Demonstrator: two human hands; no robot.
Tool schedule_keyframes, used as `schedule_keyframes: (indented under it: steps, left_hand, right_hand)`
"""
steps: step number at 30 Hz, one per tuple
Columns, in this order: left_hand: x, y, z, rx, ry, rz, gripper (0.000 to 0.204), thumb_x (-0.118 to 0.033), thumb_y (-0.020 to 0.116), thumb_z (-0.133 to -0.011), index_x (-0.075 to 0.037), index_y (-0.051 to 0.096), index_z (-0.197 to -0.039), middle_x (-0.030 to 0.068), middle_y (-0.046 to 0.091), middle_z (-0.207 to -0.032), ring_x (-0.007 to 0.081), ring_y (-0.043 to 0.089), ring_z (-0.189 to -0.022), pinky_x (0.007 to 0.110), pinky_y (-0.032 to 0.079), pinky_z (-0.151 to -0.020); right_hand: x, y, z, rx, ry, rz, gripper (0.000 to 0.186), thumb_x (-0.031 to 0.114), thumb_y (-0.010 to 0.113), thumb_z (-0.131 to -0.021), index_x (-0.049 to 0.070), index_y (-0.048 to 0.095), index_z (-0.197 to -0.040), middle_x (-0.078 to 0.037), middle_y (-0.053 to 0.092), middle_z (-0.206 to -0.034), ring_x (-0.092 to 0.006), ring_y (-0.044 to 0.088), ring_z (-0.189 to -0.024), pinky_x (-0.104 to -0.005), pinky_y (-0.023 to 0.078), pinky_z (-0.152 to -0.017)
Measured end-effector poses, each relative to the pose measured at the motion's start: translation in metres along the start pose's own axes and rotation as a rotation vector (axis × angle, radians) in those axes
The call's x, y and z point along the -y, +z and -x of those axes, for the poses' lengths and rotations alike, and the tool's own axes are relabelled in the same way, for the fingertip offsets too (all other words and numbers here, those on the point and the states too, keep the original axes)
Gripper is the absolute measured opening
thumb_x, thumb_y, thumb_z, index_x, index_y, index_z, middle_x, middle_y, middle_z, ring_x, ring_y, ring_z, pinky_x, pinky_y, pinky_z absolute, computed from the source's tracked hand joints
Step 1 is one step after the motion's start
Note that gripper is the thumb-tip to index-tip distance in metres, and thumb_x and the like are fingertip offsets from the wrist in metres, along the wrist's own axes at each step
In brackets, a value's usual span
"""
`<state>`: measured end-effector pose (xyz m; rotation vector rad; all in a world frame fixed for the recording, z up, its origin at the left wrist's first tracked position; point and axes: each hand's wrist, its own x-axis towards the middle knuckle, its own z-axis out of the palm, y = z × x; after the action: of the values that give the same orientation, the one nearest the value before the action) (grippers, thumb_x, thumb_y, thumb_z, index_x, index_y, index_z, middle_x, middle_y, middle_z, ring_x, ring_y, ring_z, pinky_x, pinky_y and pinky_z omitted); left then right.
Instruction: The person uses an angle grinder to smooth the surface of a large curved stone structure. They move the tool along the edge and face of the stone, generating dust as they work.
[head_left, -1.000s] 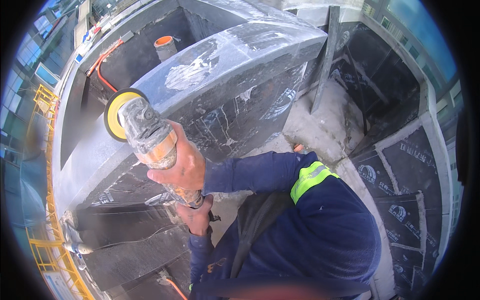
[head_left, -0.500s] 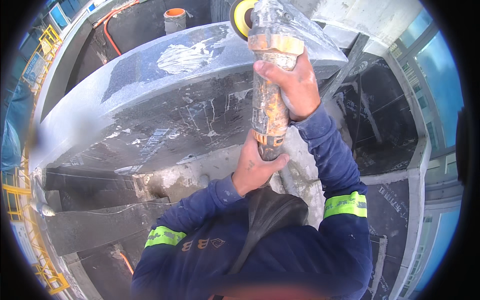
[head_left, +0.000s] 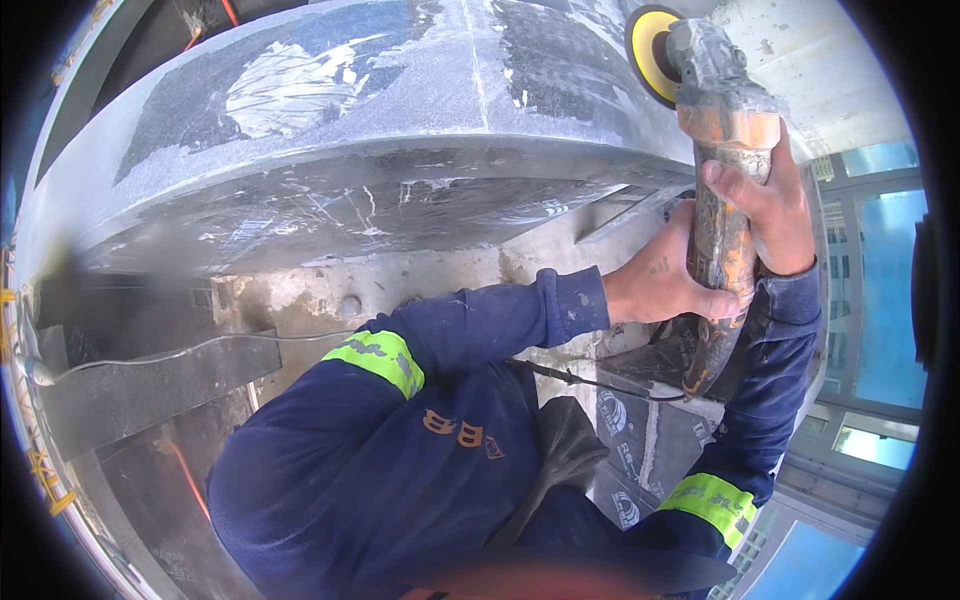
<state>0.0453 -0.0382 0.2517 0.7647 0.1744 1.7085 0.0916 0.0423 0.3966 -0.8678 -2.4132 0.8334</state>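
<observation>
A dusty grey and orange angle grinder (head_left: 730, 220) stands lengthwise at the right of the view, its yellow disc (head_left: 653, 55) at the far right end of a curved, grey-coated concrete ledge (head_left: 420, 90); whether the disc touches it I cannot tell. My right hand (head_left: 760, 200) is wrapped round the grinder's upper body, just below the head. My left hand (head_left: 670, 275) grips the body lower down, thumb across it. A black cord (head_left: 570, 376) runs from the grinder's bottom end. White flaking patches (head_left: 290, 90) mark the ledge's top.
Under the ledge are rough concrete (head_left: 290, 290) and dark membrane panels (head_left: 640, 440). A thin cable (head_left: 200, 350) runs across the left, near an orange hose (head_left: 185, 470) and yellow railing (head_left: 50, 480). Blue glazing (head_left: 885, 290) lines the right edge.
Both hands and the grinder have moved from left of centre to the upper right. The view has turned, with the ledge now nearer horizontal. Both hands keep their grip.
</observation>
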Motion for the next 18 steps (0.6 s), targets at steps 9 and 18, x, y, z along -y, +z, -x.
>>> schedule_keyframes:
  steps: [9,18]
  left_hand:
    - [-0.021,0.039,0.017,-0.129,-0.211,0.446,0.075,0.002,0.076,-0.075,-0.001,0.03,-0.134,0.0116,0.05,-0.121,0.0198,0.057,-0.113,0.036,0.052,-0.094]
    - [-0.038,0.038,0.043,-0.131,-0.398,0.409,0.07,-0.006,0.075,-0.082,0.002,0.036,-0.139,0.0085,0.058,-0.118,0.0184,0.06,-0.111,0.036,0.051,-0.096]
  right_hand:
    - [0.014,0.016,0.015,0.088,0.33,-0.042,0.091,0.024,0.081,-0.072,0.0,0.037,-0.148,-0.015,0.058,-0.129,-0.0245,0.055,-0.119,-0.0356,0.042,-0.104]
    - [0.026,0.037,0.032,0.035,0.48,-0.192,0.098,0.021,0.085,-0.071,-0.003,0.031,-0.15,-0.016,0.055,-0.133,-0.0255,0.052,-0.124,-0.0372,0.04,-0.108]
